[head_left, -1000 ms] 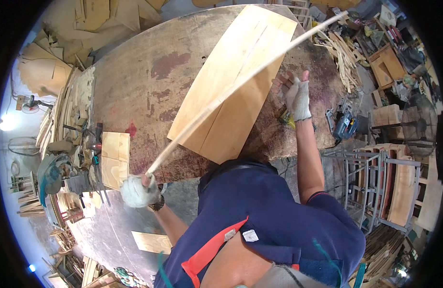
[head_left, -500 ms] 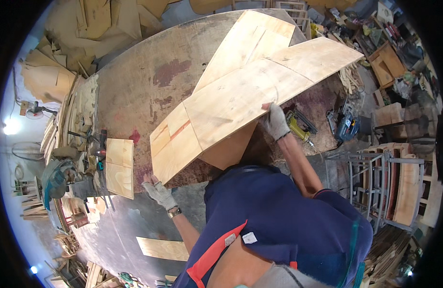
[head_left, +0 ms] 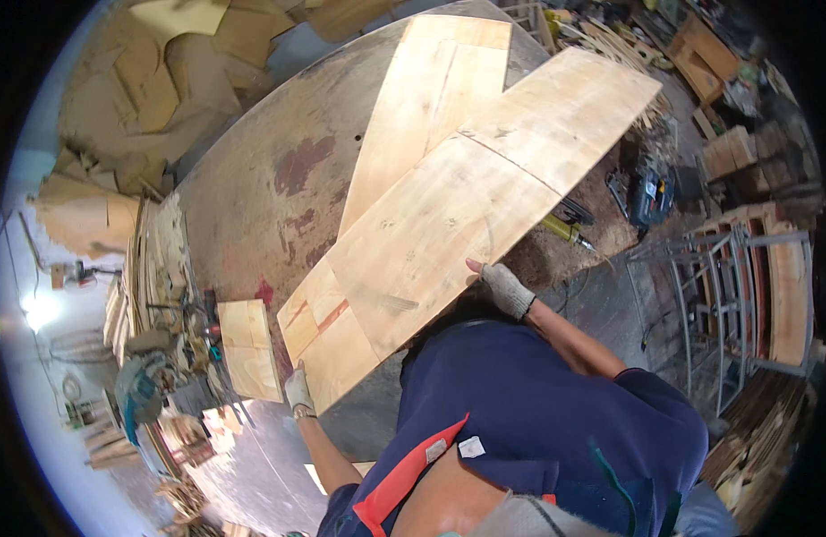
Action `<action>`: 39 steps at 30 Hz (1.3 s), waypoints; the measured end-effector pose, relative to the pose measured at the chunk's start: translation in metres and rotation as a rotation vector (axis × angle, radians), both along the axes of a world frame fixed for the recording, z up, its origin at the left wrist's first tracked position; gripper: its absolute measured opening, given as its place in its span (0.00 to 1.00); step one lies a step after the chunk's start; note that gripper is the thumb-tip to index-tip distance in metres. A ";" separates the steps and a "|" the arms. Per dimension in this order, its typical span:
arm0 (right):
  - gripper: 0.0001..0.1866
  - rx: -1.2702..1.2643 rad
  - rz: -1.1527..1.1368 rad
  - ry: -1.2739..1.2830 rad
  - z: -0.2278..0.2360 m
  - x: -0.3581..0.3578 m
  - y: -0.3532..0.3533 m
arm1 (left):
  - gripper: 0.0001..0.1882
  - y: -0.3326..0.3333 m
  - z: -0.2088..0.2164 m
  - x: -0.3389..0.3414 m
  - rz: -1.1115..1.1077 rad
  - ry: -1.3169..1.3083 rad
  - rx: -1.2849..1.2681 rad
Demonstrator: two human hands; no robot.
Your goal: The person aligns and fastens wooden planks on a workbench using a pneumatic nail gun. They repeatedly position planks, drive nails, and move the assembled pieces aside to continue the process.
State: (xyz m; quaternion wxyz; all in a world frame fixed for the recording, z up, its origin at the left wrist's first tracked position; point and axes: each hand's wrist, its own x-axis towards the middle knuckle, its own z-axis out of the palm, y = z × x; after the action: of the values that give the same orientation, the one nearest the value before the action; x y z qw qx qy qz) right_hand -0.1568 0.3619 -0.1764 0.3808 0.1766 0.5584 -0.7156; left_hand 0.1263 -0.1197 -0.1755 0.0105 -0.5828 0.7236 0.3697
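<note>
A long, pale wooden board (head_left: 422,242) slants across the view from lower left to upper right, made of joined pieces with a reddish streak near its lower left end. My right hand (head_left: 507,289), in a grey work glove, grips its near edge, thumb on top and fingers hidden underneath. At the lower left corner my left hand (head_left: 298,392), gloved too, holds the end edge with its thumb upward; the other fingers are mostly hidden. Beneath the long board, a second pale board (head_left: 426,89) lies on the worn worktable (head_left: 243,179).
A small wooden panel (head_left: 250,349) lies at the table's left edge, near a drill (head_left: 212,327). A yellow-green air tool (head_left: 565,230) and a blue power tool (head_left: 650,197) sit right of the board. A grey metal frame (head_left: 708,313) stands at right.
The long board has shifted toward me and tilted more steeply. My left hand, earlier with fingers spread at the corner, now grips the end. My right hand keeps hold of the near edge.
</note>
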 end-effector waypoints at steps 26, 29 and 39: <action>0.20 -0.142 -0.274 0.542 0.101 -0.077 -0.018 | 0.23 0.117 0.030 0.050 0.361 0.390 -0.067; 0.16 -0.161 -0.247 0.573 0.093 -0.121 -0.023 | 0.21 0.137 0.024 0.028 0.381 0.508 -0.016; 0.23 0.637 -0.321 0.914 0.030 -0.156 0.043 | 0.38 0.221 -0.031 -0.047 0.068 -0.006 -0.228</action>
State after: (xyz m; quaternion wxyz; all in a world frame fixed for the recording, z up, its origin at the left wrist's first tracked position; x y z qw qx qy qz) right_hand -0.3130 0.4049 -0.1462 -0.0843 0.0383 0.8200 -0.5648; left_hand 0.0789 0.1014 -0.2062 -0.0664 -0.6056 0.7406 0.2834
